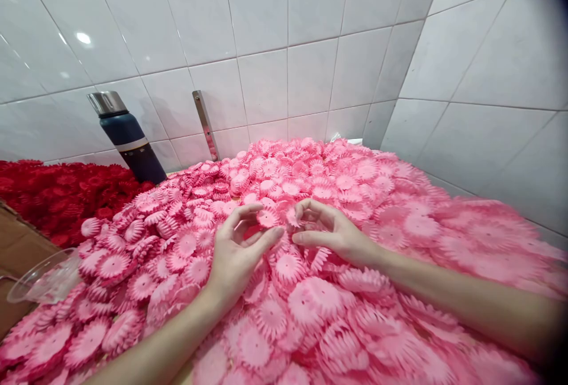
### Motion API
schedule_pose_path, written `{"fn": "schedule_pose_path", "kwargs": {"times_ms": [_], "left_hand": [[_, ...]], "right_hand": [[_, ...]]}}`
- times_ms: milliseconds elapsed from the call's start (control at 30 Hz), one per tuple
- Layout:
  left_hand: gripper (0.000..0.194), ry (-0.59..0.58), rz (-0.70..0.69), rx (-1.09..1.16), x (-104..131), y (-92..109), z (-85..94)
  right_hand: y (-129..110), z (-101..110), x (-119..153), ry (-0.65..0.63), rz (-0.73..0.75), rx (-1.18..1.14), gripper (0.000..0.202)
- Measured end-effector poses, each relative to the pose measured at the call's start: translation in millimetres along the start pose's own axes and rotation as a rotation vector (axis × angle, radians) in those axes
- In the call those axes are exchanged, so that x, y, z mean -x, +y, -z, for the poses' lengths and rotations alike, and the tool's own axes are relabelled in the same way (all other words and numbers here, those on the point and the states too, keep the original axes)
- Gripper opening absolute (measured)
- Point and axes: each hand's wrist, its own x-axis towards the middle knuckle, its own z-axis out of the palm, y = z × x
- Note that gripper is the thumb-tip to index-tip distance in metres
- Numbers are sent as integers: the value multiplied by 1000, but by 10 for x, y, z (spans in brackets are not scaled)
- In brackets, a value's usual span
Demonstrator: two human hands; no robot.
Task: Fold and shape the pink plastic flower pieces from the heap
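A deep heap of pink, fringed flower discs (288, 268) spreads under and around both hands, many with a small hole in the centre. My left hand (242, 246) hovers over the middle of the heap, thumb and curled fingers apart. Just past its fingertips shows a small pink flower disc (268, 218); whether they touch it I cannot tell. Opposite, my right hand (331, 231) has bent fingers with a pale pink flower disc (293, 217) at their tips. The two hands face each other with a narrow gap between the thumbs.
A dark blue bottle (128, 139) with a metal cap leans at the back left, beside a red heap (66, 193). A clear plastic lid or bowl (44, 281) and a cardboard box (22, 243) lie left. A metal strip (205, 125) leans on the tiled wall (261, 12).
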Motion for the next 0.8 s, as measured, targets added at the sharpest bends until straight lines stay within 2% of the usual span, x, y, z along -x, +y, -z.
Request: {"fn": "schedule_pose_path", "kwargs": {"times_ms": [100, 233, 367, 567, 800], "left_hand": [[36, -81, 3, 20, 16, -1, -12], [32, -117, -53, -55, 34, -11, -6], [33, -181, -99, -41, 60, -16, 0], [39, -209, -125, -47, 72, 11, 3], [27, -257, -106, -32, 68, 45, 0]], "right_hand": [[-12, 14, 7, -27, -9, 58, 27], [-33, 18, 5, -34, 52, 157, 16], [-22, 10, 2, -68, 42, 203, 19], [-15, 15, 4, -92, 3, 147, 17], [-36, 45, -13, -114, -32, 31, 14]]}}
